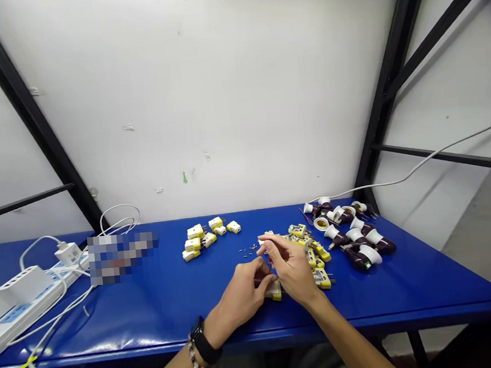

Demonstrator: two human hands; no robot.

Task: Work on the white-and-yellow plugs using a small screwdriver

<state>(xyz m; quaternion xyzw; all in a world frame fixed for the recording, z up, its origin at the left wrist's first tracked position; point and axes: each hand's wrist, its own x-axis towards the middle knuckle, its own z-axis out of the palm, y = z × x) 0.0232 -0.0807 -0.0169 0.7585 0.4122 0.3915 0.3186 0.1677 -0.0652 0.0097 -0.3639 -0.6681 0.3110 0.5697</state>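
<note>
While I watch through the head camera, the left hand (pixel 240 296) has its grip closed around a yellow-and-white plug (pixel 274 291) held low over the surface. The right hand (pixel 291 269) sits just above that plug, its fingertips (pixel 264 242) pinched together, though I cannot tell whether they hold a small piece. Judging by how things lie, part of the work looks done: a tidy group of yellow plugs (pixel 199 239) sits well left of the hands, while a looser heap of yellow plugs (pixel 309 253) waits just to their right. Tiny metal screws (pixel 247 251) lie scattered between the two. Farther right is a cluster of brown-and-white lamp holders (pixel 353 237). The blue surface (pixel 170 311) also carries a white power strip (pixel 19 301) at its left end, beside a blurred patch (pixel 123 257). Behind everything rise a white wall (pixel 237 93) and black metal struts (pixel 18 89).
</note>
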